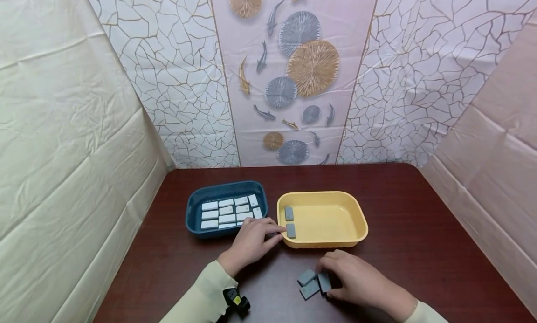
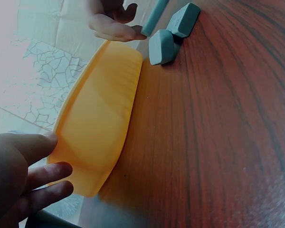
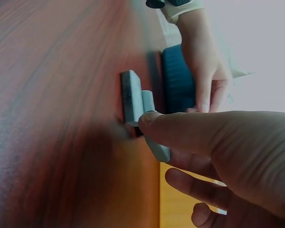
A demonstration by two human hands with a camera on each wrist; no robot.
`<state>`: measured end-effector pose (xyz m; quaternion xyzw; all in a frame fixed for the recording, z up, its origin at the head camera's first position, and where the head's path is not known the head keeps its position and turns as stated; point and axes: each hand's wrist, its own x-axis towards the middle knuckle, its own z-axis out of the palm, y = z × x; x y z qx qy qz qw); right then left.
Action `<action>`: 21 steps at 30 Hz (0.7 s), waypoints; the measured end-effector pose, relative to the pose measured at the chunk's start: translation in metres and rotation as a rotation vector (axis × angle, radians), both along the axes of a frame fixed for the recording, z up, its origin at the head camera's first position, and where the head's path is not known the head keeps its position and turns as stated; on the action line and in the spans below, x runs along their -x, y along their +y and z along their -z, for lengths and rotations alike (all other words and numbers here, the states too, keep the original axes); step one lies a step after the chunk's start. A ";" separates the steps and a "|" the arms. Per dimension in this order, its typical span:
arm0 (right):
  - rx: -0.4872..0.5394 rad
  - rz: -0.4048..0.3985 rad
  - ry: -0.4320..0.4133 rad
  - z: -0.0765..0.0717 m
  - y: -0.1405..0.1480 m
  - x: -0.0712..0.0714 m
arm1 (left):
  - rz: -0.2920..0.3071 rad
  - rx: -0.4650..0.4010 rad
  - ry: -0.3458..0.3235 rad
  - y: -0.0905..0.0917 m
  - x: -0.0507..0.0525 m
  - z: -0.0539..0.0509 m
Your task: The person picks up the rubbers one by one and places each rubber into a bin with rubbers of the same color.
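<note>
In the head view my right hand [image 1: 354, 276] pinches a small grey rectangular tile [image 1: 324, 282] between thumb and fingers, tilted over the table. Two more grey tiles, a nearer tile [image 1: 309, 289] and a farther tile [image 1: 306, 277], lie just left of it. My left hand [image 1: 253, 241] is at the left end of a yellow tray [image 1: 323, 244], its fingertips at the rim. Two grey tiles lie inside that end, a front tile [image 1: 291, 230] and a back tile [image 1: 289, 213]. The right wrist view shows the thumb on the held tile [image 3: 157, 149].
Left of the yellow tray stands a dark blue tray [image 1: 194, 226] with several white tiles [image 1: 227, 218] in rows. Both trays rest on a dark red-brown wooden table [image 1: 402, 220]. Patterned cloth [image 1: 293, 127] hangs behind the table, with plain cloth at both sides.
</note>
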<state>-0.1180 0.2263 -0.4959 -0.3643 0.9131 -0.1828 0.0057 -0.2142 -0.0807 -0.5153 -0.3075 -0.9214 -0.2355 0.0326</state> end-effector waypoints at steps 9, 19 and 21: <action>0.024 0.009 -0.011 -0.020 0.002 0.001 | 0.011 -0.018 0.008 -0.001 0.001 0.002; 0.081 0.019 0.105 -0.054 0.005 0.014 | 0.009 -0.014 0.004 -0.001 0.001 0.001; 0.068 0.040 0.115 -0.059 0.005 0.018 | 0.012 -0.014 0.005 -0.001 0.002 0.002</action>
